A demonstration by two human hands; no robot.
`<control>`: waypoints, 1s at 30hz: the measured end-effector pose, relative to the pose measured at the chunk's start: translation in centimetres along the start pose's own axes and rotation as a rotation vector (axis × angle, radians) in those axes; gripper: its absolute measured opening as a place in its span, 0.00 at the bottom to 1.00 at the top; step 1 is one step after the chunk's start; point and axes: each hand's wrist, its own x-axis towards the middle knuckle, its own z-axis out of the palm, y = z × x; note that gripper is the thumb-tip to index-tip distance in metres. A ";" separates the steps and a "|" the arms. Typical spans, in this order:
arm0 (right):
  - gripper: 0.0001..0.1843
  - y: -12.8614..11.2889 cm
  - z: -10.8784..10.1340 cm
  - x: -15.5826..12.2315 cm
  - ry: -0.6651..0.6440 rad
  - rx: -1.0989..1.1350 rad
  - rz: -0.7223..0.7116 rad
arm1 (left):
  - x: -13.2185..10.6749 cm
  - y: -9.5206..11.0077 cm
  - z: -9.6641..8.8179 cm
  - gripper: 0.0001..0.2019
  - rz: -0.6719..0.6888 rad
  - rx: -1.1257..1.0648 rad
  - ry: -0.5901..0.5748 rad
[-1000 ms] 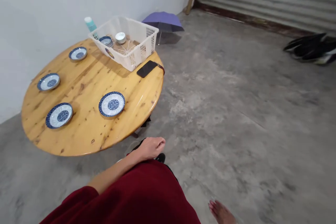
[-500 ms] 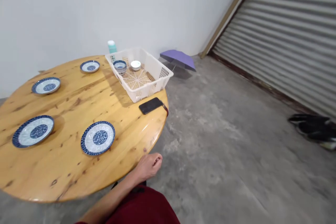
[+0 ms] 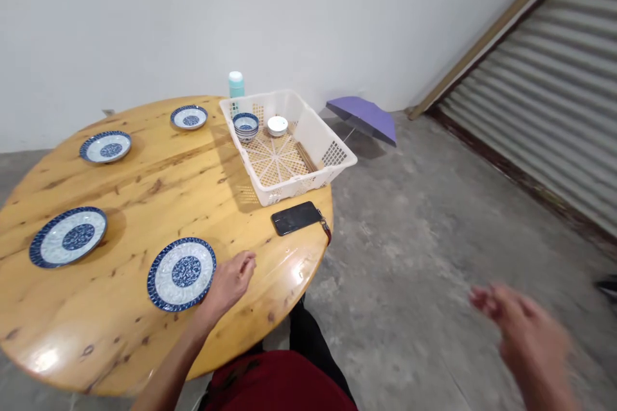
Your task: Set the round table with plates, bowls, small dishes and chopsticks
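Head view: four blue-rimmed plates are spread over the wooden surface (image 3: 164, 176), each set apart from the others. One plate (image 3: 186, 271) is seen below left of the frame's centre, a second plate (image 3: 70, 237) at the left, a third plate (image 3: 106, 147) farther up on the left, and a fourth plate (image 3: 189, 117) above left of centre. As far as can be judged, the placing of these four has been done, since each lies singly with nothing on it. What is contained in the white basket (image 3: 308, 187), at upper centre, is judged to be not yet laid out: a stack of blue-rimmed bowls (image 3: 245, 127), white dishes (image 3: 277, 126) whose number cannot be made out, and thin brown sticks (image 3: 305, 157) along the right side. Whether more plates are present cannot be told, as the surface is cut off at the left edge. Of the hands, the left hand (image 3: 230, 279) is held narrow, fingers curled, just beside the nearest plate; nothing is seen in it, and contact cannot be confirmed. The right hand (image 3: 527, 327) is blurred at lower right, over the floor (image 3: 409, 218); whether its grasp is wide or narrow cannot be told. A phone (image 3: 296, 218) is found just below the basket.
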 end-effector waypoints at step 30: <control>0.25 -34.4 64.6 14.7 -1.140 0.149 -0.065 | 4.7 2.2 5.3 0.25 -0.723 -0.001 0.559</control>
